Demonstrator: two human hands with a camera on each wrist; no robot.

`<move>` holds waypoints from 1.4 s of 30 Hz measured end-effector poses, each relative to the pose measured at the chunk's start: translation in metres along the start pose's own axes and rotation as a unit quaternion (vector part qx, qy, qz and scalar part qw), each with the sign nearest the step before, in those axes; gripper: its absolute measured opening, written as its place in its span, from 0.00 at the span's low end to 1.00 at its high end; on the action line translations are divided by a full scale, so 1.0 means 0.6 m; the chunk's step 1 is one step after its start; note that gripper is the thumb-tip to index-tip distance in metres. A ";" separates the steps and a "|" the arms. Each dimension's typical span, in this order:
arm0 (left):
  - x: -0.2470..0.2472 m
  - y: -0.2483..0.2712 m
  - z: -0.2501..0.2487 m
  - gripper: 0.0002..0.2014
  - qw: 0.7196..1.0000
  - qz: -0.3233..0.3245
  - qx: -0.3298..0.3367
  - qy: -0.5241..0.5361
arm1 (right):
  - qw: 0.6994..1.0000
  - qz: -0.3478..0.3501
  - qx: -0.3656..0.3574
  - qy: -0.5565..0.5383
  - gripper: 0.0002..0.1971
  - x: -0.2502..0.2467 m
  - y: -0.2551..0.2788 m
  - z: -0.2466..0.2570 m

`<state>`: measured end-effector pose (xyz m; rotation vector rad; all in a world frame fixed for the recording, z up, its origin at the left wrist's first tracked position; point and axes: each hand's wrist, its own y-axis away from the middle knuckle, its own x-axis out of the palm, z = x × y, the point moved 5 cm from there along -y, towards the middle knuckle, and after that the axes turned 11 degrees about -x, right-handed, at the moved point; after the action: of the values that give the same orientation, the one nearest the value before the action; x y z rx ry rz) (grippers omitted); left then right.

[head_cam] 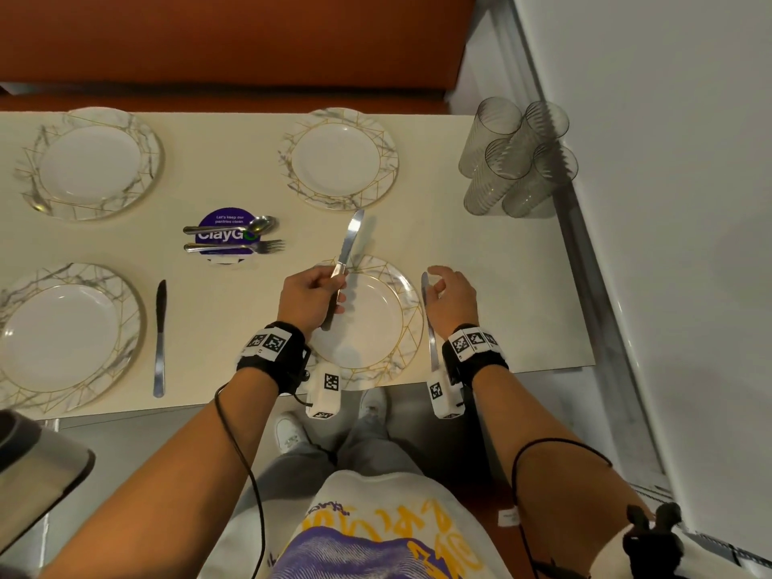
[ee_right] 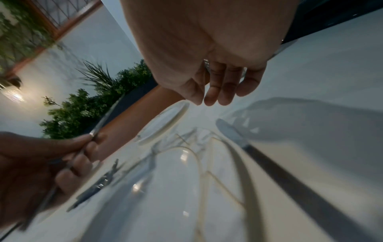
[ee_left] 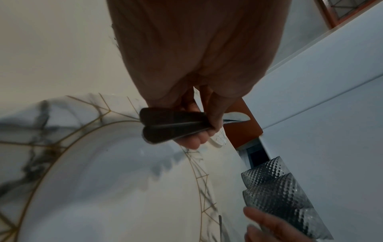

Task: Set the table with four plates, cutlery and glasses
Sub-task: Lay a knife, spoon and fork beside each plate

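Observation:
Four marbled, gold-lined plates lie on the cream table: far left, far right, near left, near right. My left hand grips a knife above the near right plate, blade pointing away. In the left wrist view two dark handle ends stick out of its fingers. My right hand hovers with relaxed fingers and holds nothing. Beneath it, just right of that plate, lies a second knife. Another knife lies right of the near left plate.
A spoon and a fork lie on a purple sticker mid-table. Several clear ribbed glasses stand clustered at the far right corner. An orange bench runs behind the table, and a white wall stands on the right.

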<state>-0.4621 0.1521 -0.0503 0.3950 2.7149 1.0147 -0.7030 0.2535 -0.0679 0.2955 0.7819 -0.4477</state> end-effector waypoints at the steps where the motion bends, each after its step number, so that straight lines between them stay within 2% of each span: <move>1: -0.004 0.000 -0.002 0.06 1.000 0.002 0.001 0.000 | 1.000 -0.009 -0.007 -0.017 0.14 0.003 -0.007 0.020; 5: -0.029 0.008 -0.016 0.07 1.000 0.016 0.010 -0.018 | 0.994 0.019 -0.035 -0.106 0.12 0.027 -0.036 0.119; 10: -0.075 0.031 -0.037 0.09 0.999 0.038 0.034 -0.016 | 0.978 0.060 -0.020 -0.200 0.17 0.063 -0.061 0.251; 12: -0.103 0.038 -0.041 0.09 0.998 0.047 0.039 -0.023 | 0.973 0.075 -0.021 -0.215 0.12 0.076 -0.063 0.291; 15: -0.154 0.045 -0.046 0.11 0.997 0.048 0.052 -0.038 | 0.965 0.082 -0.024 -0.249 0.06 0.090 -0.059 0.335; 20: -0.257 0.042 -0.046 0.10 0.992 0.071 0.063 -0.083 | 0.940 0.083 -0.009 -0.332 0.07 0.119 -0.045 0.391; 22: -0.307 0.036 -0.044 0.08 0.996 0.053 0.052 -0.049 | 0.926 0.062 0.004 -0.374 0.07 0.127 -0.044 0.407; 25: -0.376 0.028 -0.061 0.12 0.997 0.005 0.047 0.059 | 0.904 0.047 0.025 -0.425 0.07 0.144 -0.041 0.420; 27: -0.407 0.018 -0.088 0.14 0.986 -0.014 0.050 0.159 | 0.890 0.076 0.023 -0.449 0.08 0.162 -0.034 0.425; 29: -0.425 0.001 -0.121 0.11 0.973 -0.024 0.063 0.223 | 0.892 0.125 0.001 -0.434 0.09 0.182 -0.027 0.433; 31: -0.426 -0.020 -0.155 0.08 0.970 -0.035 0.078 0.230 | 0.900 0.177 -0.025 -0.397 0.12 0.203 -0.024 0.445; 35: -0.387 -0.057 -0.199 0.12 0.975 -0.039 0.103 0.192 | 0.895 0.237 -0.029 -0.376 0.10 0.231 -0.044 0.465; 38: -0.343 -0.089 -0.210 0.12 0.983 -0.017 0.094 0.158 | 0.900 0.215 -0.003 -0.379 0.12 0.240 -0.080 0.463; 42: -0.285 -0.143 -0.209 0.13 0.992 0.028 0.046 0.117 | 0.911 0.181 0.029 -0.370 0.10 0.245 -0.145 0.439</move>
<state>-0.3527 -0.0415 0.0038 0.3919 2.9835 1.0104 -0.4936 0.0278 -0.0052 0.2897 -0.0365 -0.1981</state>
